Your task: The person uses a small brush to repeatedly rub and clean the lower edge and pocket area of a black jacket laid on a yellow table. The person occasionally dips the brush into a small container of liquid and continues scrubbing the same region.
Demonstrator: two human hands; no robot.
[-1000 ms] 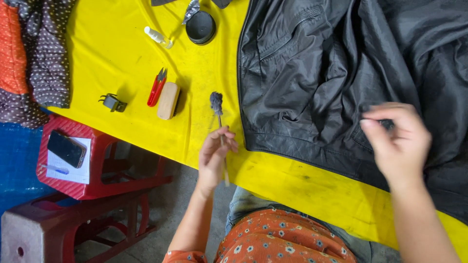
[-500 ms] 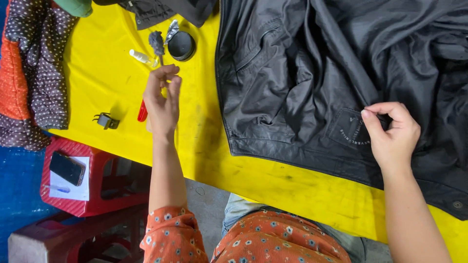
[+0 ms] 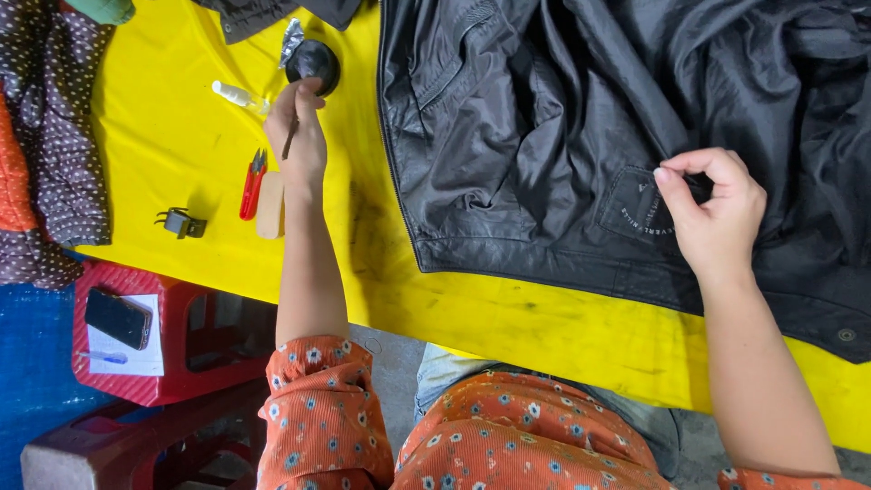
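A black leather jacket [image 3: 544,136] lies spread over the yellow table [image 3: 508,318]. My right hand [image 3: 712,213] pinches a fold of the jacket beside a small dark patch near its hem. My left hand [image 3: 299,136] is stretched far to the left and holds a thin brush by its handle. The brush's tip reaches into a small round black tin [image 3: 315,62] at the table's far side.
Red snips [image 3: 251,184], a tan block [image 3: 269,207], a small black clip [image 3: 181,222] and a little white bottle [image 3: 238,94] lie left of my arm. Dotted cloth [image 3: 54,136] hangs at the left edge. A red stool [image 3: 154,381] below carries a phone and paper.
My left hand has carried the brush from the table's near side up to the black tin. My right hand keeps its pinch on the jacket. The view has shifted.
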